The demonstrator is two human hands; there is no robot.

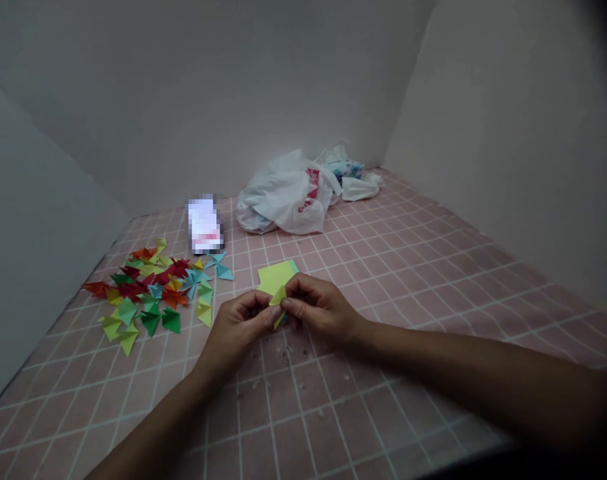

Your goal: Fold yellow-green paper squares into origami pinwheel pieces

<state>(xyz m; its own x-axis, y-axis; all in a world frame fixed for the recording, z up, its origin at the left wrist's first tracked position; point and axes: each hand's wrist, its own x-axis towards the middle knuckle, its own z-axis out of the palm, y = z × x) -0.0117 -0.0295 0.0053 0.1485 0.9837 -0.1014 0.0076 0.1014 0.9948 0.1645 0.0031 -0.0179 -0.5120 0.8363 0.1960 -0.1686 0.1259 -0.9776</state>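
Between my two hands is a small folded piece of yellow paper [279,296], pinched from both sides. My left hand [241,323] grips its left side with thumb and fingers. On the right, my right hand [323,307] pinches it near the top, fingers curled. Just beyond the hands lies a stack of yellow paper squares [276,275], with a light green edge showing at its right. Part of the stack is hidden by my fingers. To the left spreads a pile of folded paper pieces [148,287] in red, orange, yellow, green and blue.
A phone [205,223] with a lit, blurred screen is at the back left. White plastic bags [293,193] lie against the back wall, a blue patterned packet [351,168] beside them. The pink checked surface [408,267] is bordered by grey walls.
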